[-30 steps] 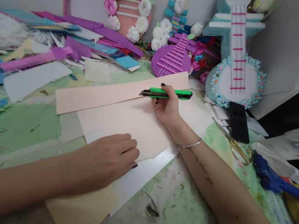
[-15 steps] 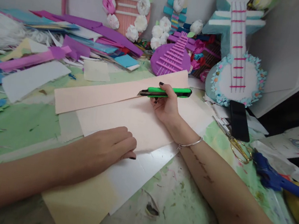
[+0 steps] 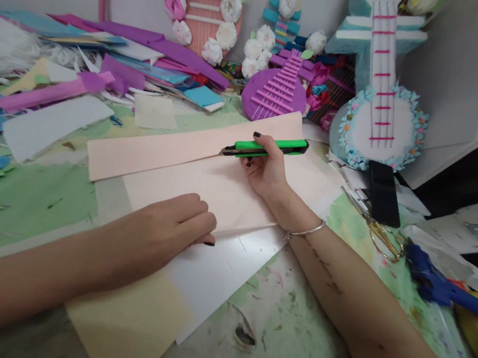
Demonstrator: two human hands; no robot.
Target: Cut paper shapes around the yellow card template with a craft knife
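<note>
My right hand (image 3: 265, 168) is closed round a green and black box cutter (image 3: 290, 145), whose blade tip points left at the near edge of a long pale pink strip (image 3: 144, 157). The strip lies across the far side of a larger pale pink sheet (image 3: 180, 185). My left hand (image 3: 178, 218) is closed at the sheet's near edge, its fingers curled and the thumb low by that edge. The fingertips are mostly hidden, but it seems to pinch the sheet. Under the sheet lie a glossy white board (image 3: 226, 266) and a yellowish sheet (image 3: 130, 318).
Coloured offcuts (image 3: 158, 55) are heaped at the back left. Decorated model instruments stand behind, including a purple one (image 3: 273, 95) and a tall pale blue one (image 3: 374, 103). A phone (image 3: 383, 193), gold-handled scissors (image 3: 384, 238) and a blue tool (image 3: 430, 274) lie at the right.
My left hand has shifted slightly away from me and left, at the sheet's near edge. My right hand and the box cutter have hardly moved.
</note>
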